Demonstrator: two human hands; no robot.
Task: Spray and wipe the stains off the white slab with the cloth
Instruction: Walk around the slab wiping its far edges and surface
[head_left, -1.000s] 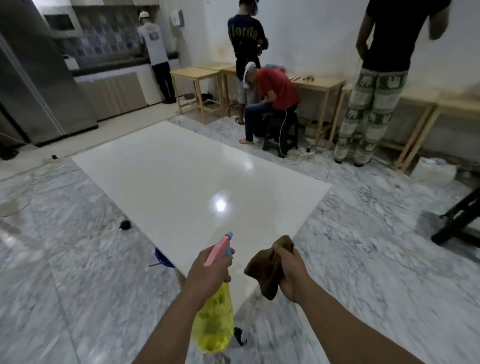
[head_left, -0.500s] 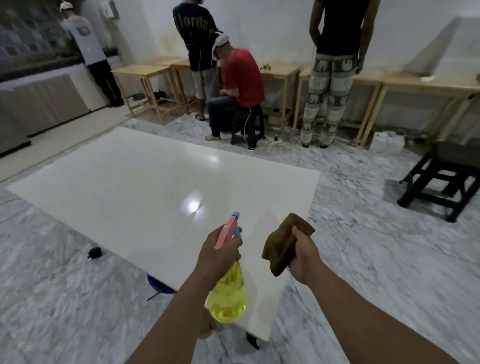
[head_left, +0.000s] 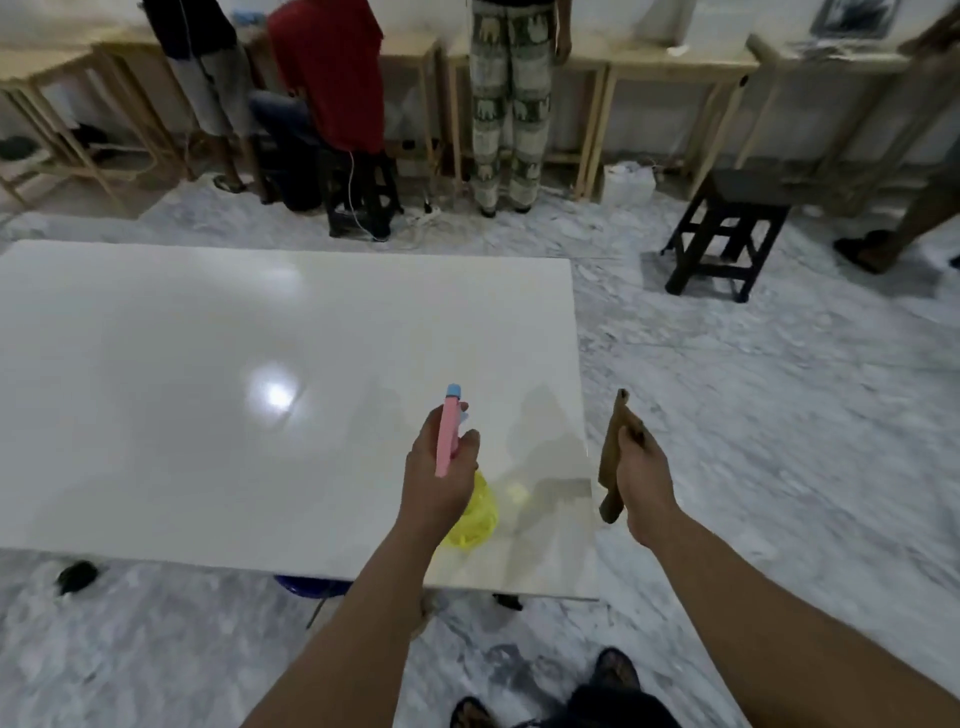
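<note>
The white slab (head_left: 208, 389) lies flat and glossy, filling the left and middle of the view. Over its near right part, my left hand (head_left: 439, 467) grips a spray bottle (head_left: 475, 512) with a yellow body and a pink head whose blue nozzle points away from me. Just past the slab's right edge, my right hand (head_left: 641, 478) holds a brown cloth (head_left: 613, 457) that hangs folded above the floor. I cannot make out any stains on the slab from here.
Marble floor (head_left: 779, 441) surrounds the slab. A black stool (head_left: 727, 234) stands at the right back. Several people stand or sit by wooden tables (head_left: 649, 67) along the far wall. A small dark object (head_left: 77, 576) and a blue item (head_left: 311, 586) lie at the slab's near edge.
The view has swung right and tilted down, so the slab now fills the left. Both hands have come over the slab's near right corner, and the cloth hangs more edge-on.
</note>
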